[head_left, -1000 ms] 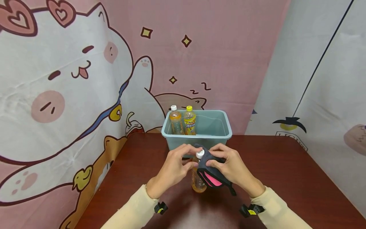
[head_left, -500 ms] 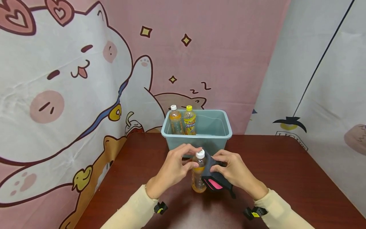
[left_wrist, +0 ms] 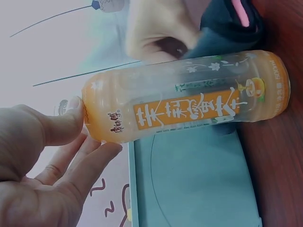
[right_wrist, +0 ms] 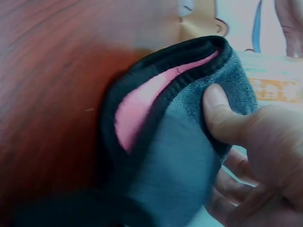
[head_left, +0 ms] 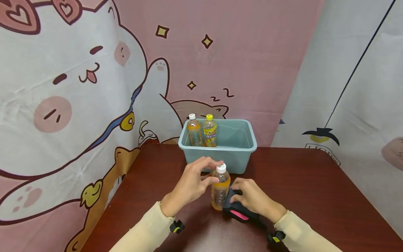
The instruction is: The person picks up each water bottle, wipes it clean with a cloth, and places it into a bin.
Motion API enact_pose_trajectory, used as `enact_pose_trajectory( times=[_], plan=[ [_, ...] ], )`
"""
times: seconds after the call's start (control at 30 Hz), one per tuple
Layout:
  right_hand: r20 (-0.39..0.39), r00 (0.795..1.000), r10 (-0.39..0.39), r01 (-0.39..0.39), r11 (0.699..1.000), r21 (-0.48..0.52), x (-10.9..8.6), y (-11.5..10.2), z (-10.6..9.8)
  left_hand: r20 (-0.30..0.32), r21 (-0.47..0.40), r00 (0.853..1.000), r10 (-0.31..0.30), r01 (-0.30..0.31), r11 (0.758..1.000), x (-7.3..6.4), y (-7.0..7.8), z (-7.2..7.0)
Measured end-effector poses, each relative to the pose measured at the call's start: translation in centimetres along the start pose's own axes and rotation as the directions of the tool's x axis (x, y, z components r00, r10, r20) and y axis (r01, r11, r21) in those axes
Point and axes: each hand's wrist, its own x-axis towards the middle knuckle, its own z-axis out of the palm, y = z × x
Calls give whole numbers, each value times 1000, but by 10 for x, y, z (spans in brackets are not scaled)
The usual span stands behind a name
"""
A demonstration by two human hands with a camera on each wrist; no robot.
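Observation:
A clear plastic drink bottle point(head_left: 219, 196) with an orange label and white cap stands upright on the table. My left hand point(head_left: 192, 180) grips its top, one finger on the cap and the thumb at the shoulder; the left wrist view shows thumb and fingers around the bottle's point(left_wrist: 189, 104) upper end. On the bottle's right side, my right hand point(head_left: 252, 197) pinches a folded dark grey cloth point(head_left: 239, 211) with black edging and a pink inner side. In the right wrist view the thumb presses on the cloth point(right_wrist: 189, 127), which lies against the bottle's lower half.
Right behind the bottle stands a light blue-green plastic bin point(head_left: 220, 149). Inside it, at the left, are a white-capped bottle point(head_left: 195, 134) and a yellow-capped bottle point(head_left: 210, 133). The brown table point(head_left: 299, 189) meets a cartoon-printed cloth backdrop point(head_left: 245, 63).
My right hand has slid the cloth down the bottle's right side, from near the cap to the lower part. The left hand keeps its grip at the top.

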Motion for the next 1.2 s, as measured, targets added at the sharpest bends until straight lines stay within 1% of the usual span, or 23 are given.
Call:
enact_pose_trajectory(
  times=[0.07,0.13,0.2,0.27,0.53,0.67,0.8,1.0,1.2],
  plan=[
    [52,998,18,-18,1000,-5,-1,3,4,1,-1,1000,-5,5,1000,0,0,0],
    [82,996,29,-28,1000,-8,-1,6,7,1,-1,1000,-9,9,1000,0,1,0],
    [95,995,37,-37,999,-5,-1,7,8,-1,1,1000,-10,10,1000,0,1,0],
    [91,995,36,-37,999,7,-1,8,9,-4,4,1000,-11,11,1000,-1,1,-1],
    [37,999,38,-40,998,54,-2,7,9,-1,18,1000,-4,4,1000,-2,2,0],
    [4,999,38,-39,994,103,-3,6,6,-3,31,1000,-1,1,1000,-2,2,1],
    [-40,999,35,-29,988,148,-3,1,-1,-7,34,1000,4,-4,999,-3,1,1],
    [-123,992,20,-1,988,152,2,-7,-15,-2,29,1000,1,-1,1000,-4,1,1],
    [-187,982,1,32,984,175,6,-15,-29,2,14,1000,-6,6,1000,-3,1,1]
  ],
)
